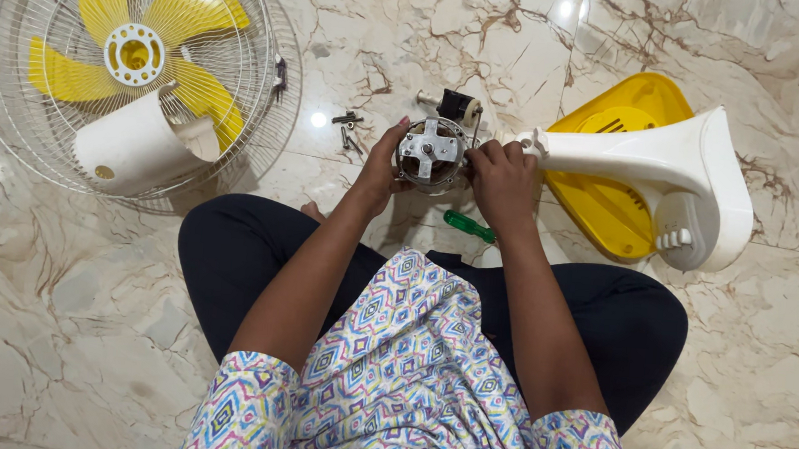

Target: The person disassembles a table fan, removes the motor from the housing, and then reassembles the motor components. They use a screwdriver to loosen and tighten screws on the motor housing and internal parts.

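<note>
While clamped by left hand (382,165) and right hand (501,173), motor (431,152) sat bare; blade (135,51), cage (12,132), cover (138,145), screws (348,129) already off; screwdriver (468,226) idle on floor (56,304).

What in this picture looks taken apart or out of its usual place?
The fan is in pieces on the marble floor. Its bare motor sits between the left hand and right hand; the yellow blade lies in the wire guard, loose screws beside it.
</note>
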